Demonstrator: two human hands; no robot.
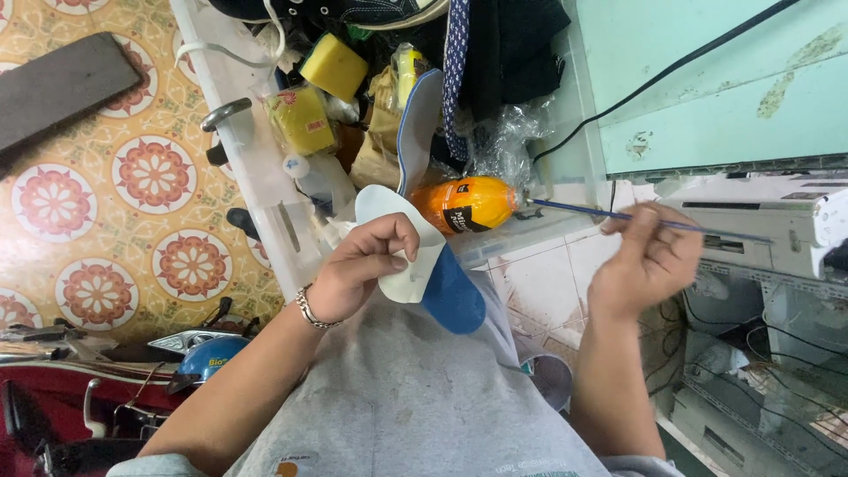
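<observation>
Left hand [371,265] gripping white-and-blue insole [424,265]; right hand [645,261] pinching thin blue brush [618,216]; orange bottle [464,205] lying in clear bin [256,168]

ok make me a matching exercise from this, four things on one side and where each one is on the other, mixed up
Things:
1. shoe insole
2. thin blue brush
3. orange bottle
4. yellow sponge

Places:
A. lying on its side in the clear plastic bin
B. pinched in the right hand
C. at the top of the bin, near the dark shoe
D. held in the left hand

Pairs: 1-D, 2-B, 3-A, 4-C
</observation>
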